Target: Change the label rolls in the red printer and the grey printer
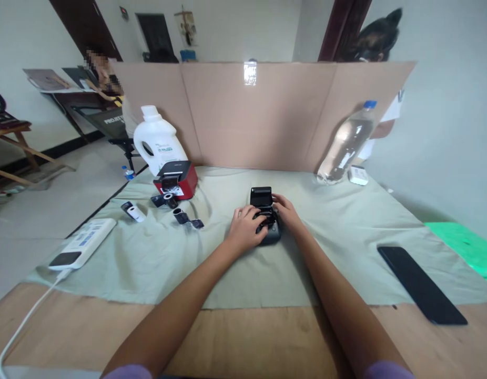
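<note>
A small black device with its lid raised sits on the cloth in front of me. My left hand reaches over it from the left, fingers bent into the open compartment and thumb close to the front part. Whether these fingers also pinch a loose piece inside is too dark to tell. On the other side, my right hand rests against the device's right edge by the lid, its fingers curled there and partly hidden.
Left stand a white jug, a red-and-black box and dark rolls. Nearer lies a white power strip with its cable. A clear bottle leans against the cardboard screen; a black phone-like slab lies right. People are behind.
</note>
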`<state>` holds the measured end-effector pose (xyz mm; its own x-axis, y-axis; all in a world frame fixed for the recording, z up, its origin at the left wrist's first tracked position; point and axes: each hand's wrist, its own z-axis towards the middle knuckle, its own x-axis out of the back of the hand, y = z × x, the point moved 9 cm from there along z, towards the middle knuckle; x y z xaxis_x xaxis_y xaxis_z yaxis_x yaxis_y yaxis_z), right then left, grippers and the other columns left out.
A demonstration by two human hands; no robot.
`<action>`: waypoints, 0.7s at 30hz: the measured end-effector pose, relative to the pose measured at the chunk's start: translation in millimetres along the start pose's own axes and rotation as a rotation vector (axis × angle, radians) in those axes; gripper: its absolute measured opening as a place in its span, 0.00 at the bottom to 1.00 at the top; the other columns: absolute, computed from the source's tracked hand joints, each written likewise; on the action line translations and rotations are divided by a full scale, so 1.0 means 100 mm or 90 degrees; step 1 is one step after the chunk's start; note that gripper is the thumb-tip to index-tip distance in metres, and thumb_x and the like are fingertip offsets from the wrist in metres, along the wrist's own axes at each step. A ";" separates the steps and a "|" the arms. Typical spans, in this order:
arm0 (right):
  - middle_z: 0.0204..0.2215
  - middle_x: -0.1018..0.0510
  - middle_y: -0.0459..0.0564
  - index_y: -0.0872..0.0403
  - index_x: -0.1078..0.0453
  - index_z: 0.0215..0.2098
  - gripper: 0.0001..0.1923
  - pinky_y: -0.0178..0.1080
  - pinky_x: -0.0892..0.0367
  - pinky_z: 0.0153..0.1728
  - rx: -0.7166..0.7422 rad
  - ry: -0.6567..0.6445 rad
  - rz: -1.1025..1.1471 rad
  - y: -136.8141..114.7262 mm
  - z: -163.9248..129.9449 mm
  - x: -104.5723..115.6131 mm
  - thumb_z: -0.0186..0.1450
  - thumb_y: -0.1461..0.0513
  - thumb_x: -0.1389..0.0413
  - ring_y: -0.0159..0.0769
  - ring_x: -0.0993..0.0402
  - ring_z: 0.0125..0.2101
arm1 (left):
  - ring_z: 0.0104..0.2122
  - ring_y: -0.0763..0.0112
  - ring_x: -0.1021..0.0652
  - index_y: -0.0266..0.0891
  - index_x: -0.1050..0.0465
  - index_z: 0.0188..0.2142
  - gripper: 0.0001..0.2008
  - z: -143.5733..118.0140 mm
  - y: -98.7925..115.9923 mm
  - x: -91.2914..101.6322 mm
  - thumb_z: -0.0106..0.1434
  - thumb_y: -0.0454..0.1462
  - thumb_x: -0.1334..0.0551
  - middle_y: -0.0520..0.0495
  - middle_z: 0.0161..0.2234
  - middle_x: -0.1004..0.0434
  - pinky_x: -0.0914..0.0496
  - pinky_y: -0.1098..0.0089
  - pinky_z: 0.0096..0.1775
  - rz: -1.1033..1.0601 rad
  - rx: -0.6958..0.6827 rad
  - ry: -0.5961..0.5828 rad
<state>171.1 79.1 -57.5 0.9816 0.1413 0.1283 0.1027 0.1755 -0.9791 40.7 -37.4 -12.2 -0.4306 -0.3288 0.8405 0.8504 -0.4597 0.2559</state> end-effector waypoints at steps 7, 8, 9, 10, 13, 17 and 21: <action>0.53 0.21 0.54 0.53 0.27 0.54 0.27 0.48 0.37 0.60 0.064 0.025 -0.051 0.01 -0.08 -0.05 0.59 0.56 0.49 0.45 0.28 0.54 | 0.57 0.55 0.30 0.45 0.20 0.47 0.11 0.03 -0.03 -0.02 0.68 0.38 0.40 0.45 0.51 0.20 0.43 0.50 0.57 -0.047 0.030 0.020; 0.56 0.23 0.54 0.53 0.28 0.56 0.27 0.47 0.38 0.60 0.069 0.028 -0.037 -0.02 -0.09 -0.05 0.60 0.55 0.50 0.45 0.29 0.56 | 0.57 0.57 0.29 0.45 0.20 0.46 0.11 0.04 -0.04 0.01 0.69 0.37 0.40 0.45 0.50 0.20 0.42 0.51 0.57 -0.055 0.036 0.035; 0.58 0.24 0.54 0.54 0.29 0.57 0.28 0.47 0.38 0.61 0.067 0.028 -0.017 -0.04 -0.10 -0.04 0.61 0.54 0.50 0.45 0.30 0.57 | 0.55 0.58 0.28 0.45 0.20 0.46 0.10 0.04 -0.05 0.04 0.69 0.36 0.40 0.46 0.50 0.19 0.42 0.52 0.56 -0.062 0.038 0.051; 0.59 0.25 0.55 0.54 0.30 0.59 0.29 0.47 0.38 0.60 0.059 0.025 0.003 -0.06 -0.10 -0.04 0.62 0.53 0.50 0.45 0.31 0.58 | 0.55 0.59 0.28 0.45 0.20 0.45 0.10 0.05 -0.05 0.08 0.70 0.36 0.40 0.46 0.50 0.20 0.41 0.53 0.56 -0.067 0.037 0.068; 0.59 0.26 0.55 0.52 0.29 0.58 0.28 0.47 0.36 0.57 0.045 0.007 0.018 -0.15 -0.09 -0.01 0.65 0.48 0.49 0.46 0.31 0.57 | 0.54 0.58 0.30 0.47 0.18 0.42 0.07 0.09 -0.05 0.20 0.68 0.38 0.37 0.45 0.52 0.22 0.38 0.56 0.54 -0.065 0.020 0.117; 0.42 0.20 0.52 0.52 0.23 0.39 0.17 0.46 0.35 0.53 0.069 -0.112 -0.054 -0.31 -0.09 -0.07 0.63 0.49 0.43 0.44 0.27 0.47 | 0.55 0.54 0.33 0.49 0.17 0.40 0.06 0.13 -0.07 0.28 0.66 0.39 0.35 0.45 0.55 0.26 0.38 0.54 0.54 -0.064 0.025 0.139; 0.43 0.22 0.51 0.52 0.25 0.39 0.14 0.45 0.35 0.52 0.040 -0.214 -0.071 -0.33 -0.11 -0.10 0.57 0.55 0.37 0.41 0.27 0.46 | 0.57 0.54 0.34 0.50 0.17 0.38 0.05 0.16 -0.14 0.22 0.66 0.40 0.34 0.46 0.56 0.27 0.38 0.52 0.57 -0.115 0.060 0.116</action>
<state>159.4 60.9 -28.0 0.8559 0.4286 0.2895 0.1865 0.2664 -0.9457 23.8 -25.1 10.0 -0.6183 -0.3948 0.6795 0.7753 -0.4480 0.4452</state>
